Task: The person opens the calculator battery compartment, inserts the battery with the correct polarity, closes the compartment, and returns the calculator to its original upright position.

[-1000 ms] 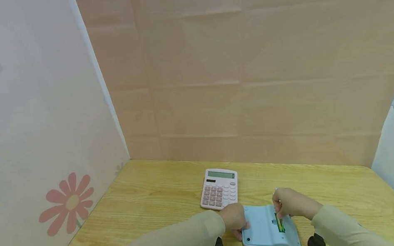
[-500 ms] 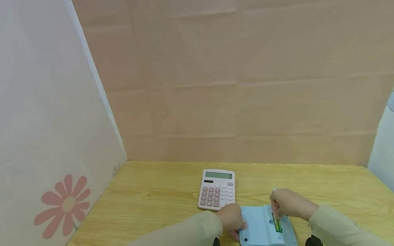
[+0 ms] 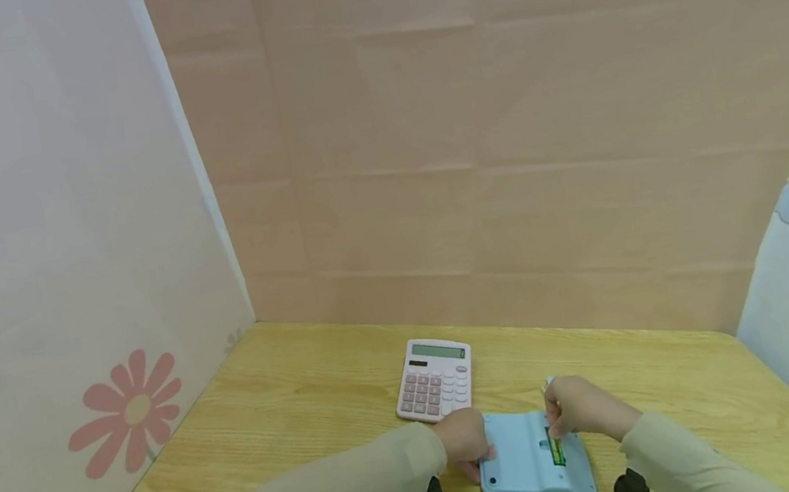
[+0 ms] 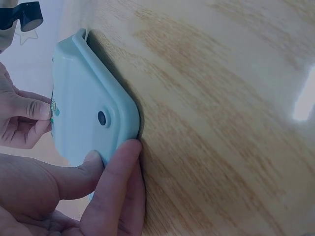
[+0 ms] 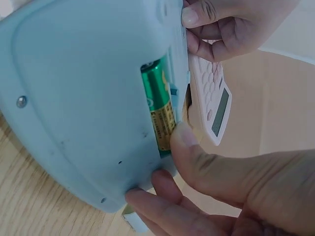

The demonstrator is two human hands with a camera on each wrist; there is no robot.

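A pale blue calculator (image 3: 519,464) lies face down on the table, its battery slot uncovered. In the slot sits a green and gold battery (image 5: 158,105). My left hand (image 3: 463,438) grips the calculator's left side, thumb on the back and fingers along the edge, seen close in the left wrist view. My right hand (image 3: 587,408) is bent over the slot, its thumb (image 5: 184,135) at one end of the battery and its fingertips close by on the case. A small pale piece (image 5: 135,221) shows behind the right fingers, partly hidden by them.
A pink calculator (image 3: 434,379) lies face up just beyond the left hand. The wooden table (image 3: 328,364) meets a brown-papered back wall (image 3: 486,141), with flower-printed sheets (image 3: 104,278) at the side.
The head view shifted slightly, then settled. Both hands stay at the blue calculator; my right hand moves only a little at the battery, and the pale piece above it tilts slightly.
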